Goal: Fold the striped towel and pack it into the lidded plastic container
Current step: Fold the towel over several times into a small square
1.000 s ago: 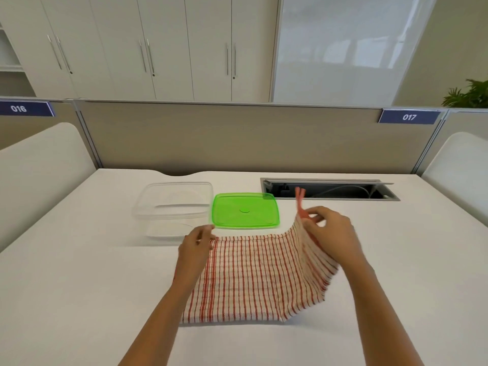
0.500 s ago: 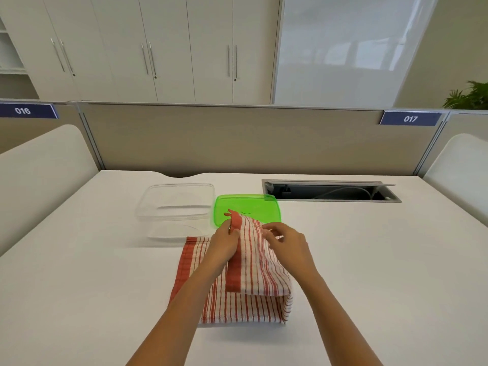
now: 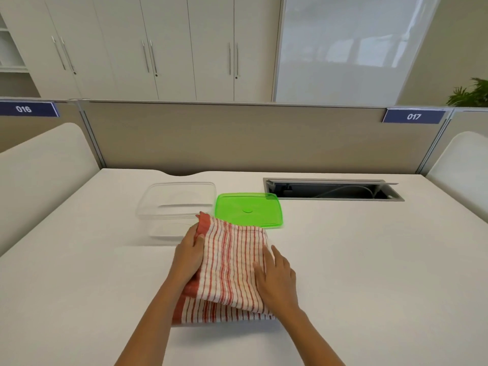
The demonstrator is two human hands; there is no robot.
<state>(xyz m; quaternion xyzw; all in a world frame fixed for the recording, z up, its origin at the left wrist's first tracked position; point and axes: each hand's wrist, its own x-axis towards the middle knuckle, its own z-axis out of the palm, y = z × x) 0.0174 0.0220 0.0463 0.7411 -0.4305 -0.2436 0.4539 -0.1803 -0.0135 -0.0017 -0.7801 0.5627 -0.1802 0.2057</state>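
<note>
The red-and-white striped towel [image 3: 229, 268] lies folded over itself on the white table [image 3: 369, 260] in front of me. My left hand [image 3: 188, 253] grips the towel's left edge, thumb over the red border near the far corner. My right hand [image 3: 276, 280] rests flat on the towel's right side with fingers spread. The clear plastic container [image 3: 175, 204] stands open just beyond the towel to the left. Its green lid [image 3: 248, 210] lies flat to the right of it, with the towel's far edge overlapping the lid's near rim.
An open cable trough [image 3: 332, 190] is sunk into the table at the back right. A beige partition [image 3: 237, 138] closes off the far edge. White chair backs [image 3: 45, 165] stand at both sides.
The right half of the towel has been carried over to the left and laid on the left half. My right hand has let go of the corner and now lies flat on top.
</note>
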